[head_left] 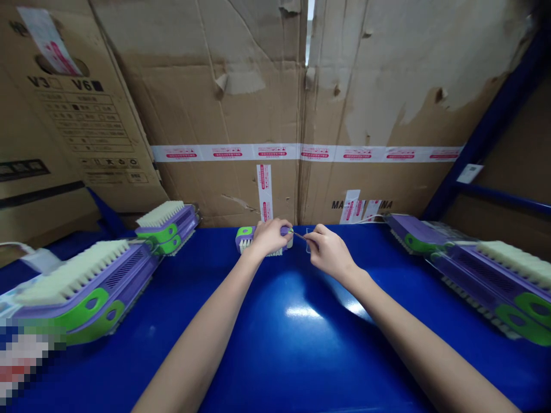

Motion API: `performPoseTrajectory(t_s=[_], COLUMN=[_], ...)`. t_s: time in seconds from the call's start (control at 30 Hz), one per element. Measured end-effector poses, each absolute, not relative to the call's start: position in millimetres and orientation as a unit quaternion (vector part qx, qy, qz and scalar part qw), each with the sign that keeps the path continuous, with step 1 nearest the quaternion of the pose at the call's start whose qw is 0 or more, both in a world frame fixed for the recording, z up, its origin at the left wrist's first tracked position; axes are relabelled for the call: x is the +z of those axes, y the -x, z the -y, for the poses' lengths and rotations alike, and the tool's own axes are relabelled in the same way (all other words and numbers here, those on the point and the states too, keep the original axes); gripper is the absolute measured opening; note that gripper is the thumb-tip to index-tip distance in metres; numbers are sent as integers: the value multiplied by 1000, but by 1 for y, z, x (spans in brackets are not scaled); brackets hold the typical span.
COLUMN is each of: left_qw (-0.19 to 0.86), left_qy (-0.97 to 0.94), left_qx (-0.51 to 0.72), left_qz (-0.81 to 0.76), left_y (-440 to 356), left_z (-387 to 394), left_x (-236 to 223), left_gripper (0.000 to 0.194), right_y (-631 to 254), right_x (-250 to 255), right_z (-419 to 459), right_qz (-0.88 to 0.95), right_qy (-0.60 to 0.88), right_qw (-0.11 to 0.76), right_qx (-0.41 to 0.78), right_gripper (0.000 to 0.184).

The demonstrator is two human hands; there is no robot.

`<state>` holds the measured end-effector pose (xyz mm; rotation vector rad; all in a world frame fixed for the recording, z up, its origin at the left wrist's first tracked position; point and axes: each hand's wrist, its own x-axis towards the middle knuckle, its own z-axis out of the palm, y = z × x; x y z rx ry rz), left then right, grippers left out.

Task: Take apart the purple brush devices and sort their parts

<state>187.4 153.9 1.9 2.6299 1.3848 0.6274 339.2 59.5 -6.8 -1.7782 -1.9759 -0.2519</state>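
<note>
A small purple and green scrub brush [245, 232] with white bristles lies on the blue surface near the cardboard wall. My left hand [272, 234] is closed over its top, fingers wrapped round the right part. To the right of it, my right hand [329, 248] pinches a thin, dark strip [298, 234] that reaches to the brush's right end; what it is, I cannot make out. Beside the right fingertips shows the pale outline of something clear. Part of the brush is hidden under the left hand.
Stacked brushes [107, 281] and another pair [167, 226] stand on the left. More brushes [486, 275] lie on the right. Tall cardboard [228, 109] closes off the back of the blue surface [267, 355]. A blue metal post [486, 126] rises at right.
</note>
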Motion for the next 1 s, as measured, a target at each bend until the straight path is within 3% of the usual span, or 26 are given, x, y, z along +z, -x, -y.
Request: performPoseTrajectory(t_s=[0.4, 0.73, 0.87, 1.0], left_qw=[-10, -36, -29, -41], left_qy=[-870, -867, -869, -871], left_qx=[174, 193, 190, 189], left_qz=[-461, -458, -456, -452], left_y=[-188, -189, -189, -190], left_z=[-152, -153, -154, -153], left_x=[-2, -8, -6, -5], left_gripper=[28, 33, 33, 32], right_y=[-319, -346, -370, -387], right_x=[-35, -18, -14, -19], right_z=[-56, -56, -62, -68], right_qz=[708, 722, 649, 587], right_qy=[682, 659, 722, 788], right_qw=[178, 190, 204, 157], right_qx=[-42, -90, -127, -101], right_gripper=[60, 54, 56, 57])
